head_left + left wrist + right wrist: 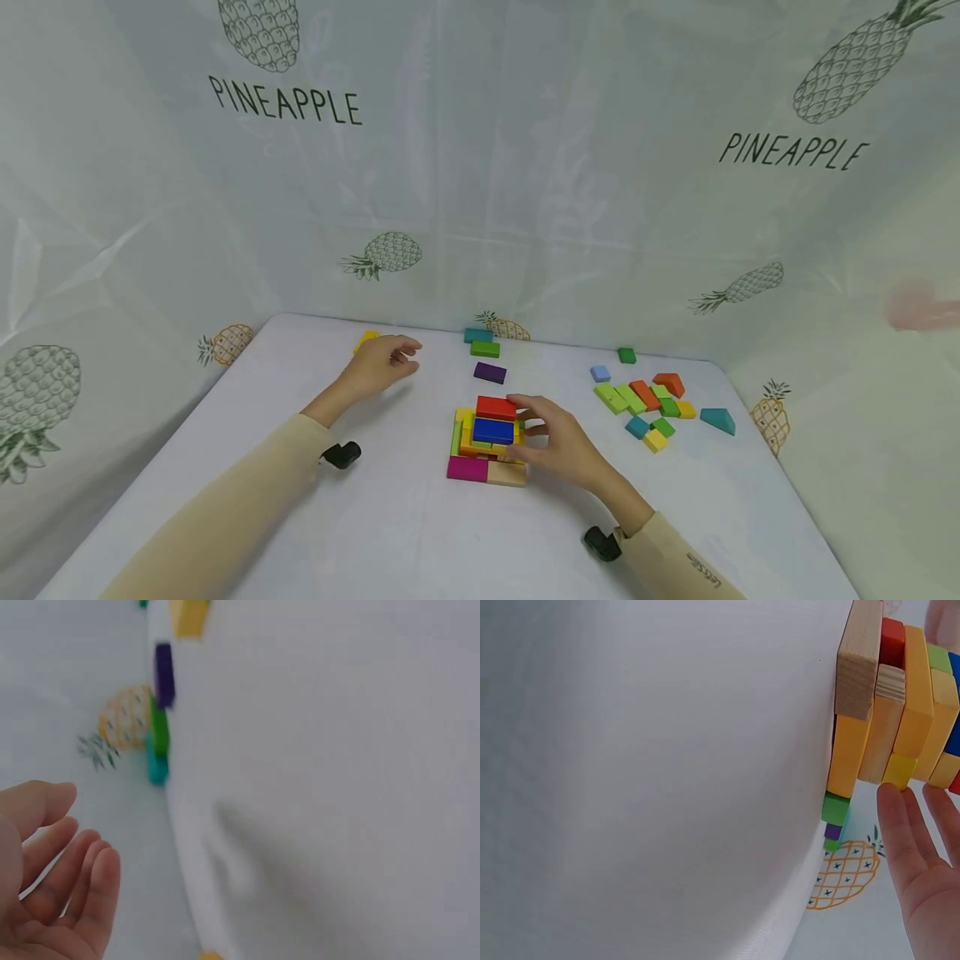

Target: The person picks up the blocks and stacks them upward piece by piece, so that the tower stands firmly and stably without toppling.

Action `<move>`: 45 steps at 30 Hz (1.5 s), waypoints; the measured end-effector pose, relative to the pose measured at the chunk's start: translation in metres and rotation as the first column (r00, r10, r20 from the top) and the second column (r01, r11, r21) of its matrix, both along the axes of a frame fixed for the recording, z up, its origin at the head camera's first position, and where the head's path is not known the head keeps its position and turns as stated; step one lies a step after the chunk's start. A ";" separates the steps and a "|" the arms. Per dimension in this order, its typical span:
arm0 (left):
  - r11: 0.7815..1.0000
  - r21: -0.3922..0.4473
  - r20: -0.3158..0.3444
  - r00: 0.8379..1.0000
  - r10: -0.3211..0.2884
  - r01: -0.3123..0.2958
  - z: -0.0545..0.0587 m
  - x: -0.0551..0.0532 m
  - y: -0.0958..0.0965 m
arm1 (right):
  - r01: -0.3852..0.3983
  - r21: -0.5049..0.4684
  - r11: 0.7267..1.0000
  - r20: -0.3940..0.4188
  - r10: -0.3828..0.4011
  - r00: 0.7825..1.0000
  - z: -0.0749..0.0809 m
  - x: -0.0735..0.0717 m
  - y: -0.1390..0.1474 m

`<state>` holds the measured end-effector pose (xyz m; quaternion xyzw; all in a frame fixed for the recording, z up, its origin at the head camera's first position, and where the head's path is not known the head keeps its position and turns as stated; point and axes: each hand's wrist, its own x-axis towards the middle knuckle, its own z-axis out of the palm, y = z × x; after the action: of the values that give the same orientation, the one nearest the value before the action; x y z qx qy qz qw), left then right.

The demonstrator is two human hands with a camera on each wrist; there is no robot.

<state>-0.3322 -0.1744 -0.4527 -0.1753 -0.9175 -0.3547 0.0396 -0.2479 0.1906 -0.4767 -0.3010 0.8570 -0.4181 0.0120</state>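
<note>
A layered stack of wooden building blocks stands mid-table, with a magenta block (467,470) and a plain wood block (507,476) at its front base. On its upper part lie a blue block (493,431) and a red block (496,407). My right hand (558,437) is at the stack's right side, fingers extended; in the right wrist view the fingertips (891,801) touch or nearly touch a small yellow block (899,770). My left hand (378,367) hovers over the table at the left, fingers loosely bent, holding nothing. A yellow block (366,340) lies partly hidden behind it.
Behind the stack lie a purple block (490,372), a green block (485,350) and a teal block (478,336). Several loose blocks are scattered at the right, including a teal triangular block (717,420). A pineapple-print curtain (570,208) hangs beyond the white table (390,533).
</note>
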 end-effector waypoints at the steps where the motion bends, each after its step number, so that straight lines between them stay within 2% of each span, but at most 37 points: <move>1: 1.000 0.004 -0.002 1.000 0.018 -0.018 -0.003 -0.005 -0.008 | -0.001 0.002 1.000 -0.002 0.001 1.000 0.000 0.000 0.000; 9: 0.986 -0.033 -0.001 0.986 0.166 -0.166 -0.024 -0.036 -0.059 | -0.003 0.000 1.000 -0.012 0.003 1.000 -0.001 0.000 -0.001; 12: 0.977 -0.055 0.034 0.977 0.209 -0.207 -0.032 -0.045 -0.072 | -0.009 -0.007 1.000 -0.018 0.009 1.000 -0.001 0.000 -0.001; 16: 0.967 -0.063 0.086 0.964 0.252 -0.247 -0.038 -0.051 -0.083 | -0.009 -0.011 1.000 -0.011 0.009 1.000 -0.001 0.001 -0.002; 19: 0.960 -0.078 0.088 0.957 0.275 -0.269 -0.039 -0.052 -0.086 | -0.001 -0.007 1.000 -0.002 0.001 1.000 0.000 0.001 -0.002; 22: 0.958 -0.086 0.071 0.958 0.278 -0.272 -0.039 -0.050 -0.087 | -0.001 -0.003 1.000 -0.007 0.001 1.000 0.000 0.001 -0.003; 31: 0.974 -0.110 0.087 0.974 0.208 -0.198 -0.039 -0.048 -0.079 | 0.017 -0.002 1.000 0.001 -0.017 1.000 0.001 0.002 -0.002; 35: 0.983 -0.114 0.056 0.987 0.151 -0.144 -0.037 -0.043 -0.065 | 0.018 0.003 1.000 0.015 -0.018 1.000 -0.001 0.001 -0.001; 39: 0.993 -0.095 0.010 0.997 0.076 -0.074 -0.023 -0.028 -0.042 | 0.004 -0.003 1.000 0.010 -0.004 1.000 -0.001 0.002 -0.001; 42: 0.997 -0.079 -0.028 1.000 0.000 -0.002 -0.006 -0.009 -0.022 | -0.003 -0.006 1.000 -0.003 0.003 1.000 0.000 0.002 0.000; 45: 0.994 -0.068 -0.067 0.994 -0.091 0.086 0.011 0.011 -0.002 | -0.005 -0.006 1.000 -0.014 0.005 1.000 0.001 0.001 -0.001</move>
<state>-0.3209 -0.1768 -0.4416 -0.2294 -0.9180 -0.3195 0.0502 -0.2465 0.1897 -0.4759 -0.3060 0.8551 -0.4184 0.0063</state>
